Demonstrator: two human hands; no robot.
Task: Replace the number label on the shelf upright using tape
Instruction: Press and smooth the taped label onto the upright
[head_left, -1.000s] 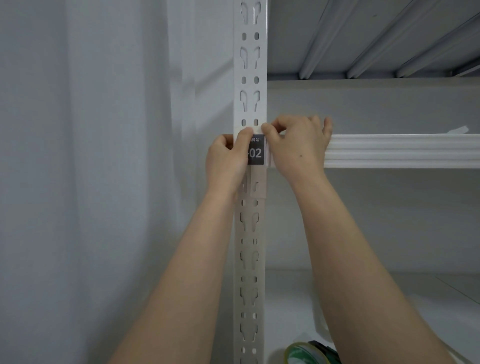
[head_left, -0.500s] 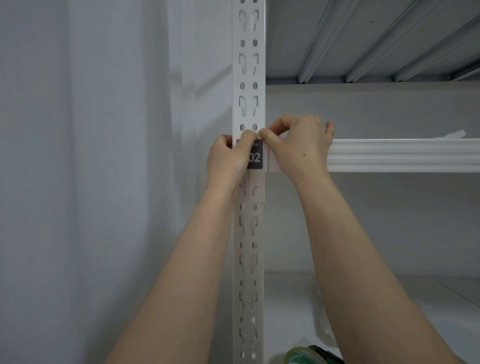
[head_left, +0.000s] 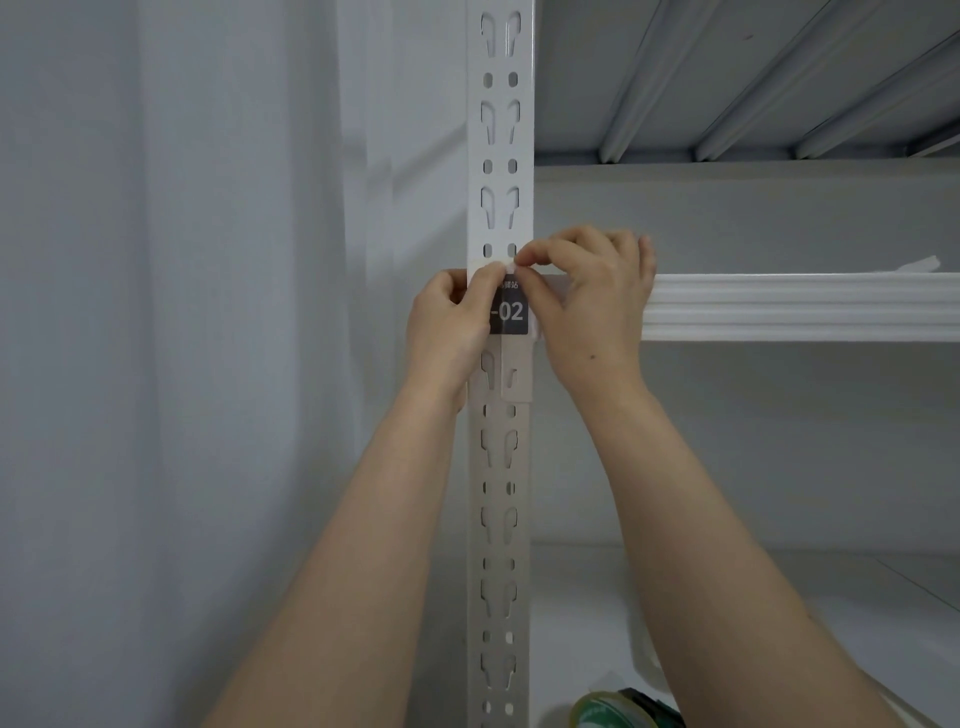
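Note:
A dark number label (head_left: 511, 313) reading "-02" sits on the white perforated shelf upright (head_left: 500, 130) at the level of the middle shelf. My left hand (head_left: 449, 327) grips the upright's left side, its thumb pressing the label's left edge. My right hand (head_left: 592, 306) pinches a strip of clear tape (head_left: 511, 266) at the label's top edge between thumb and forefinger. A patch of tape (head_left: 517, 374) clings to the upright just below the label.
The white shelf beam (head_left: 800, 306) runs right from the upright, with a scrap of tape (head_left: 922, 264) on top. A tape roll (head_left: 618, 712) lies on the lower shelf at the bottom edge. A grey wall fills the left.
My right thumb and forefinger have shifted slightly left along the label's top edge. The left thumb has slid off the label face, so more of the number shows.

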